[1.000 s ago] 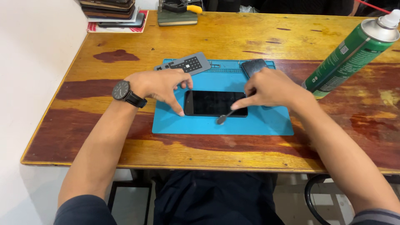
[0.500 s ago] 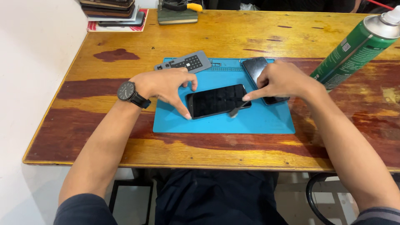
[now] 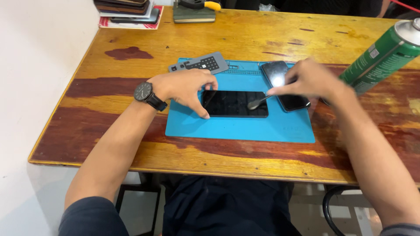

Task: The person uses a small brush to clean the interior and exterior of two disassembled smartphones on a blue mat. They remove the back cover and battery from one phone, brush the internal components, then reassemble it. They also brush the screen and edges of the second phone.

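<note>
Left hand (image 3: 186,88): pressing fingertips onto the dark phone (image 3: 235,104), gripping nothing.
Right hand (image 3: 306,81): pinching a thin metal tool (image 3: 258,102), its tip touching the phone.

We see a blue work mat (image 3: 238,126) lying on a wooden table (image 3: 245,35), and we place everything else by it. At the mat's centre lies 1 dark phone (image 3: 234,103), screen up. The left hand (image 3: 186,87) (a black wristwatch (image 3: 146,95) sits on its wrist) presses its fingertips on the phone's left edge. The right hand (image 3: 308,81), blurred, holds a thin metal tool (image 3: 259,102) whose tip touches the phone's right end. A 2nd dark phone (image 3: 284,85) lies at the mat's right side, partly under that hand. A grey remote-like pad (image 3: 199,64) overlaps the mat's upper left corner. A green spray can (image 3: 383,54) leans right of the mat.
</note>
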